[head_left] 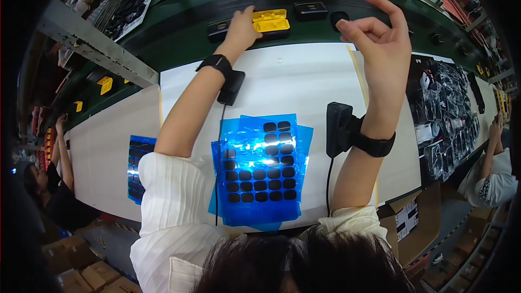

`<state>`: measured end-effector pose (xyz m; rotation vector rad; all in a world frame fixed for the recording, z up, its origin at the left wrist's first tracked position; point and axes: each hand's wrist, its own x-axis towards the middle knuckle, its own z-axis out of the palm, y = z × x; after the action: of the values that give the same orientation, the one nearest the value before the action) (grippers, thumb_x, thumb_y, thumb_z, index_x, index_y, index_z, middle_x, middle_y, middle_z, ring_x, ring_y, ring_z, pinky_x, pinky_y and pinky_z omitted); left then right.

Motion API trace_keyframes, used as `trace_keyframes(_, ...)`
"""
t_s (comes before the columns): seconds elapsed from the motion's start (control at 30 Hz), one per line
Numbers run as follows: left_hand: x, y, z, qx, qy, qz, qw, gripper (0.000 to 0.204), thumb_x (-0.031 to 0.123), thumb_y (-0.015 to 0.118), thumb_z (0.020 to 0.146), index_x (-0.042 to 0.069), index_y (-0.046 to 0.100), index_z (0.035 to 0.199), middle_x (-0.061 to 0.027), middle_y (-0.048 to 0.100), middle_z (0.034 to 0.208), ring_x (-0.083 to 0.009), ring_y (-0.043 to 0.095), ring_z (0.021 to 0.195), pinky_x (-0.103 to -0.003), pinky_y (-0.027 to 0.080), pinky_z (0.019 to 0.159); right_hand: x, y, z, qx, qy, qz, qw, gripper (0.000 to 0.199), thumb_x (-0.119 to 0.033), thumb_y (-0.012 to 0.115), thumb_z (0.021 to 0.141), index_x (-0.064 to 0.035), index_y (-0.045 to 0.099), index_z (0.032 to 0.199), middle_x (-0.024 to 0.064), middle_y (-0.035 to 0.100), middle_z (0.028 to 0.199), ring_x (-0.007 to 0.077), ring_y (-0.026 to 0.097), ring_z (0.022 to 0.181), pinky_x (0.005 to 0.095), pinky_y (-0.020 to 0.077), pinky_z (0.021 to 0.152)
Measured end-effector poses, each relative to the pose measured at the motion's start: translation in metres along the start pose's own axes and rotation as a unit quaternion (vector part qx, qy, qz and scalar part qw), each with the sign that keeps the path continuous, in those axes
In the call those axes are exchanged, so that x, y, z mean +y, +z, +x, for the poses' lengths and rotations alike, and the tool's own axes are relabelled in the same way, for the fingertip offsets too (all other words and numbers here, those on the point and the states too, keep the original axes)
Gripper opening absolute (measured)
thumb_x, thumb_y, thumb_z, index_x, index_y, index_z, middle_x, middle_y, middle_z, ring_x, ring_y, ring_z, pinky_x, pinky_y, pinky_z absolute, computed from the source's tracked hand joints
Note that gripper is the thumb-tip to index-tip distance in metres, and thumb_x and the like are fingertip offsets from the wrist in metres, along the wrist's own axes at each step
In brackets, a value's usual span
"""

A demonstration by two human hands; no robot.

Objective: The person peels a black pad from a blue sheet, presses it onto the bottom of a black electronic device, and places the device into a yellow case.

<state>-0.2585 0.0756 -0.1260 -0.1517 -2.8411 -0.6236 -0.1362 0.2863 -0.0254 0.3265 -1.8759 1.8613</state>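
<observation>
At the far side, my left hand reaches over the green belt and grips the left end of an open black case with a yellow inside. My right hand is raised to the right, index finger stretched, thumb apart from it, other fingers curled. By the thumb tip shows a dark rounded piece; whether it sticks to the thumb or lies behind it, I cannot tell. Nearer to me, blue film sheets carry rows of black rounded-square pads, with gaps in the upper rows.
Closed black cases stand on the green belt beyond the white table. Black boxes with cables are at my left wrist and right wrist. Plastic-wrapped parts lie right; a post stands left. Co-workers sit on both sides.
</observation>
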Motion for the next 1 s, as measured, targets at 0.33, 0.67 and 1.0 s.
trace_keyframes(0.33,-0.089,-0.046,-0.006,-0.073,-0.062,0.216,0.972,0.064,0.023,0.075,0.055,0.009,0.048,0.111,-0.0153,0.048,0.113,-0.0281,0.048,0.102,-0.034,0.037,0.089,-0.006,0.019,-0.012,-0.062,-0.078,-0.048,0.994,0.01,-0.005,0.065,0.069,-0.0002,0.061,0.077,0.0045,0.06,0.072,0.0107,0.055,0.072,0.0195,0.0421,0.067)
trace_keyframes(0.67,-0.017,-0.117,-0.082,0.052,0.004,-0.283,0.958,0.056,0.015,0.075,0.052,0.002,0.05,0.1,-0.0087,0.055,0.086,-0.0159,0.054,0.079,-0.024,0.044,0.072,0.001,0.02,-0.014,-0.125,-0.08,0.028,0.989,0.018,-0.004,0.065,0.069,0.0,0.06,0.087,0.0065,0.056,0.092,0.0117,0.054,0.078,0.0206,0.0423,0.07)
trace_keyframes(1.0,0.06,-0.152,-0.151,-0.001,0.148,-0.215,0.965,0.051,-0.002,0.067,0.047,0.003,0.052,0.095,-0.0044,0.054,0.09,-0.014,0.052,0.086,-0.023,0.04,0.076,0.012,0.05,-0.012,-0.356,-0.464,-0.074,0.808,0.087,0.004,0.066,0.064,-0.0054,0.012,0.132,0.0183,0.047,0.106,0.0228,0.045,0.102,0.0293,0.0412,0.081)
